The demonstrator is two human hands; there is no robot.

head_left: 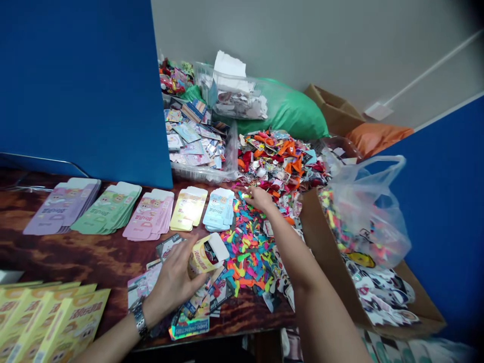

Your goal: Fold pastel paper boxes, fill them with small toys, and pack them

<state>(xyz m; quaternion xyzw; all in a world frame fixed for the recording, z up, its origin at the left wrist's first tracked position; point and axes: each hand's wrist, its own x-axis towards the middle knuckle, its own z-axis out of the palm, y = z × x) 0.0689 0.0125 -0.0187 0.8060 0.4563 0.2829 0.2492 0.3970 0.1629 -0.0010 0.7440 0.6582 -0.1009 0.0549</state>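
My left hand (174,282) wraps its fingers around a small yellow folded box (207,253), held just above loose cards (191,307) near the table's front edge. My right hand (259,198) reaches forward into a pile of small bright balloons (245,244), fingers pinched over a small yellowish piece at the pile's far edge; what they hold is too small to name. Several fanned stacks of flat box blanks, purple (62,204), green (108,207), pink (150,214), yellow (189,207) and blue (219,209), lie in a row behind my left hand.
Yellow folded boxes (49,320) lie at the front left. A cardboard box (378,297) with stickers and a clear plastic bag (368,214) stands to the right. Heaps of colourful trinkets (282,159), a tray of cards (192,141), a green bag (291,111) and blue partitions (83,85) surround the wooden table (83,252).
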